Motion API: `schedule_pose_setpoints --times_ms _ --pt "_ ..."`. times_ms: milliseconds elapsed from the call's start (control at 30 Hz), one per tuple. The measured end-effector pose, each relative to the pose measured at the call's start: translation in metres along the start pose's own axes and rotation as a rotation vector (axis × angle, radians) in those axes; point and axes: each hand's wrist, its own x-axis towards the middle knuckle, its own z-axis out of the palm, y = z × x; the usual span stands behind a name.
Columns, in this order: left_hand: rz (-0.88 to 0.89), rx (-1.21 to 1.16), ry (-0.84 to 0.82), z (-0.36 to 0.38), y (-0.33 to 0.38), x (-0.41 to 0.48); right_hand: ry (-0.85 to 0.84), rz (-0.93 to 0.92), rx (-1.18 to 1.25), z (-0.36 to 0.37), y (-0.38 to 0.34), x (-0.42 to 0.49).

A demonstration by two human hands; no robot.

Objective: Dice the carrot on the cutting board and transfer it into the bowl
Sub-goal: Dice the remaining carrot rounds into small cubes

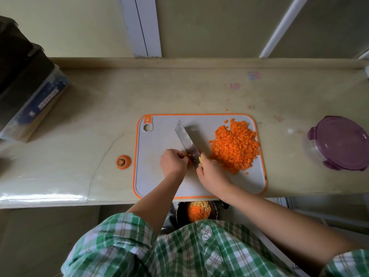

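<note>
A grey cutting board (157, 182) with an orange rim lies on the counter. A heap of diced carrot (235, 146) covers its right side. My right hand (211, 174) grips the handle of a broad cleaver (185, 139), whose blade slants up and to the left. My left hand (173, 161) pinches a small remaining carrot piece (190, 159) against the board, right beside the blade; the piece is mostly hidden. A dark bowl (214, 211) holding orange and yellow bits sits below the counter edge, partly hidden behind my shirt.
A cut carrot top (123, 161) lies on the counter left of the board. A clear container with a purple lid (339, 142) stands at the right. A dark box-like object (26, 92) sits at the far left. The wall runs behind the counter.
</note>
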Motion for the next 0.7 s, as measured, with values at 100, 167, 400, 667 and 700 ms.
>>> schedule_pose_setpoints --times_ms 100,167,400,667,700 --pt "0.0 -0.007 -0.002 0.001 -0.002 0.001 -0.003 0.013 -0.001 0.005 -0.001 0.002" --pt "0.005 -0.011 -0.005 0.001 -0.003 0.002 -0.014 0.029 -0.03 0.007 -0.003 0.003" --pt "0.074 0.042 -0.042 -0.002 -0.004 0.001 0.033 0.024 0.075 -0.001 -0.001 0.007" --pt "0.594 0.449 -0.136 -0.02 0.002 0.002 0.102 0.248 0.513 -0.037 0.018 0.006" --pt "0.711 0.55 -0.185 -0.021 0.005 0.004 0.112 0.271 0.541 -0.04 0.019 0.005"
